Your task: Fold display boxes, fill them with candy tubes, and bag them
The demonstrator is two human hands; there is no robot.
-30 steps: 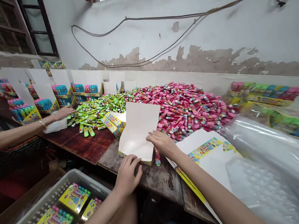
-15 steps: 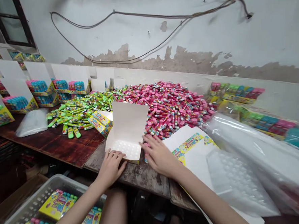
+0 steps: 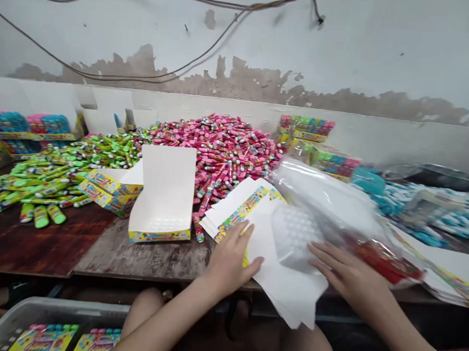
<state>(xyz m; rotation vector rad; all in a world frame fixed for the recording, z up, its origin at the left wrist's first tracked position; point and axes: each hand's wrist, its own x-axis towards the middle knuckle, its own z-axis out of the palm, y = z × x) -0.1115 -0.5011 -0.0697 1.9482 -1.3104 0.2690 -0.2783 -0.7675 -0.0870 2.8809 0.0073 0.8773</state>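
Note:
My left hand [image 3: 229,260] rests at the left edge of a stack of flat white box blanks [image 3: 275,284], fingers and thumb apart. My right hand [image 3: 349,275] reaches with fingers stretched out to the right side of a clear blister tray [image 3: 296,235] lying on the blanks; its fingertips seem to touch the edge of the tray. To the left, an open display box [image 3: 166,184] stands with its white back panel upright, a dimpled insert inside and a yellow patterned front.
Behind lie a heap of pink tubes [image 3: 236,149] and a pile of green ones [image 3: 55,180]. Folded patterned boxes [image 3: 112,189] sit left of the open box. A large plastic bag [image 3: 324,194] lies at right. Below the table edge stands a grey crate [image 3: 63,307] with filled packs.
Both hands have left the open box and moved right to the blanks and blister tray. The view has swung right, showing white and blue pieces at the far right.

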